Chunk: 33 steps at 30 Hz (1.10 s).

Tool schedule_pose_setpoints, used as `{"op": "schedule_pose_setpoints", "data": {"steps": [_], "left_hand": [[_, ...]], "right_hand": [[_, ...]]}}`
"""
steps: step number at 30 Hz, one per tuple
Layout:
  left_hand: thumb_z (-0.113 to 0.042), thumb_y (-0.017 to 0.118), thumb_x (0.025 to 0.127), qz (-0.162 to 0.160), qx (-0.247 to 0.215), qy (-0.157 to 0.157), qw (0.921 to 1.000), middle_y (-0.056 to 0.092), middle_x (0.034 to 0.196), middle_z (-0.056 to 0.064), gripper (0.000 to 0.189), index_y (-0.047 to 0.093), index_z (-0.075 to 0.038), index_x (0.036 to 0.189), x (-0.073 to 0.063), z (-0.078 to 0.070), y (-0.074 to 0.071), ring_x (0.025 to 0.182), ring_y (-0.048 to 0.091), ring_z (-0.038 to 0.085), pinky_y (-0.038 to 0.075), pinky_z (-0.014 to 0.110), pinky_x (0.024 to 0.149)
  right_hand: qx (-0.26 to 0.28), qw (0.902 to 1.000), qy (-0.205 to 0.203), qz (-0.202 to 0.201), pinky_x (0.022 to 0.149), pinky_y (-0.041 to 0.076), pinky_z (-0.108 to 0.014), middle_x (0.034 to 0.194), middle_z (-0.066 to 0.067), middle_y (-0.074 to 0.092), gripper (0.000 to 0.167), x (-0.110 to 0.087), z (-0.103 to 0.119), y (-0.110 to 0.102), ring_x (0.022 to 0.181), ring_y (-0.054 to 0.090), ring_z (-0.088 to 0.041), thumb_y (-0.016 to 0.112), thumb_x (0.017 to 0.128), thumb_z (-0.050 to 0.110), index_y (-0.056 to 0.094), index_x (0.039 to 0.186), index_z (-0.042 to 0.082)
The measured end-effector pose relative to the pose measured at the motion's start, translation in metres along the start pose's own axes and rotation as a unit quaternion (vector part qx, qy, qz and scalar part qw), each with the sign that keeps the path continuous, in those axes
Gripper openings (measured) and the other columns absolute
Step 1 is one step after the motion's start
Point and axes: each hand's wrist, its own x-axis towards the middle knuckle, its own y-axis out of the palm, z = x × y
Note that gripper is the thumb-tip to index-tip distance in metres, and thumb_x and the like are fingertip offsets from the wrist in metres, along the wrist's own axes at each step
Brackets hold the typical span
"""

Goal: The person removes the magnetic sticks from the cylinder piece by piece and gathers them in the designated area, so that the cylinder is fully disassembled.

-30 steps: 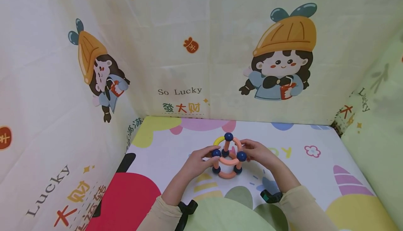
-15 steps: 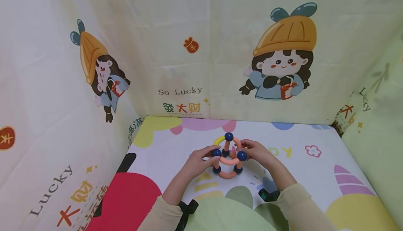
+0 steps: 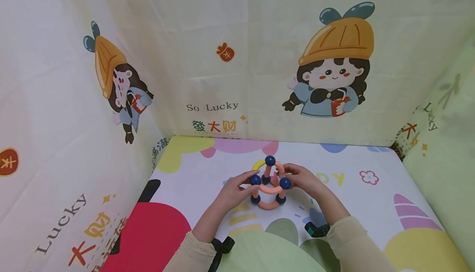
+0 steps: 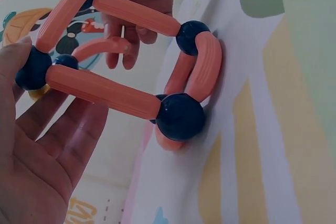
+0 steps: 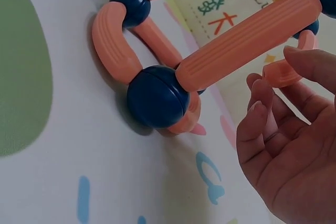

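A frame of magnetic sticks and balls stands on the printed mat. Navy balls [image 3: 269, 160] join straight and curved coral sticks [image 4: 102, 92], and one curved stick [image 3: 258, 165] is yellow. My left hand [image 3: 232, 190] grips the frame at its upper left ball [image 4: 32, 67], thumb against the ball and fingers behind. On the other side, my right hand [image 3: 301, 179] pinches a curved coral stick [image 5: 283, 72] at the back right, its thumb above and fingers curled below. One end of that stick shows bare in the right wrist view.
A patterned mat [image 3: 356, 202] covers the table. Printed cloth [image 3: 267, 57] rises at the back and both sides. A black object [image 3: 149, 190] lies along the left edge. Dark straps with devices [image 3: 316, 229] sit at the wrists.
My right forearm and sleeve have shifted slightly left. Both hands keep their holds, and the frame stands almost where it was.
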Motion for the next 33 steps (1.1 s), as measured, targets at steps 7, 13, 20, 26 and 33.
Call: {"op": "schedule_pose_setpoints", "data": {"steps": [7, 13, 20, 26, 33], "left_hand": [[-0.052, 0.068, 0.089, -0.013, -0.047, -0.031, 0.9983, 0.062, 0.130, -0.006, 0.070, 0.034, -0.045, 0.149, -0.004, 0.011, 0.005, 0.121, 0.060, 0.016, 0.054, 0.027, 0.085], [-0.052, 0.069, 0.088, -0.001, -0.011, -0.062, 0.9980, 0.058, 0.132, -0.005, 0.062, 0.049, -0.033, 0.143, -0.010, 0.030, 0.012, 0.117, 0.058, 0.016, 0.053, 0.034, 0.092], [-0.054, 0.066, 0.090, -0.003, 0.066, -0.050, 0.9965, 0.058, 0.126, -0.004, 0.048, 0.058, -0.031, 0.132, -0.013, 0.050, 0.032, 0.100, 0.059, 0.010, 0.052, 0.027, 0.083], [-0.048, 0.068, 0.091, -0.027, 0.097, -0.039, 0.9942, 0.057, 0.121, -0.007, 0.038, 0.062, -0.029, 0.124, -0.013, 0.053, 0.041, 0.094, 0.056, 0.007, 0.050, 0.024, 0.080], [-0.042, 0.070, 0.091, -0.032, 0.112, -0.054, 0.9917, 0.056, 0.118, -0.005, 0.033, 0.067, -0.020, 0.115, -0.010, 0.050, 0.046, 0.094, 0.055, 0.006, 0.051, 0.023, 0.080]], "right_hand": [[-0.004, 0.9999, -0.009, 0.011, 0.080, 0.050, -0.033, 0.123, -0.008, 0.062, 0.050, 0.003, -0.005, -0.002, 0.101, 0.055, -0.027, 0.064, 0.095, 0.037, 0.055, 0.138, 0.014], [-0.027, 0.9994, 0.003, 0.022, 0.079, 0.051, -0.032, 0.134, -0.009, 0.056, 0.050, 0.008, -0.018, -0.007, 0.098, 0.056, -0.026, 0.067, 0.092, 0.027, 0.054, 0.140, 0.016], [-0.121, 0.9924, -0.005, 0.022, 0.074, 0.047, -0.032, 0.117, -0.008, 0.061, 0.039, 0.014, -0.029, -0.004, 0.085, 0.058, -0.022, 0.068, 0.092, 0.030, 0.061, 0.130, 0.021], [-0.143, 0.9893, 0.015, 0.020, 0.063, 0.045, -0.031, 0.085, -0.007, 0.063, 0.037, 0.018, -0.028, 0.003, 0.066, 0.057, -0.024, 0.065, 0.095, 0.037, 0.061, 0.128, 0.022], [-0.167, 0.9851, 0.040, -0.002, 0.053, 0.038, -0.028, 0.067, -0.005, 0.056, 0.024, 0.021, -0.025, 0.010, 0.054, 0.049, -0.022, 0.061, 0.097, 0.035, 0.066, 0.118, 0.025]]}}
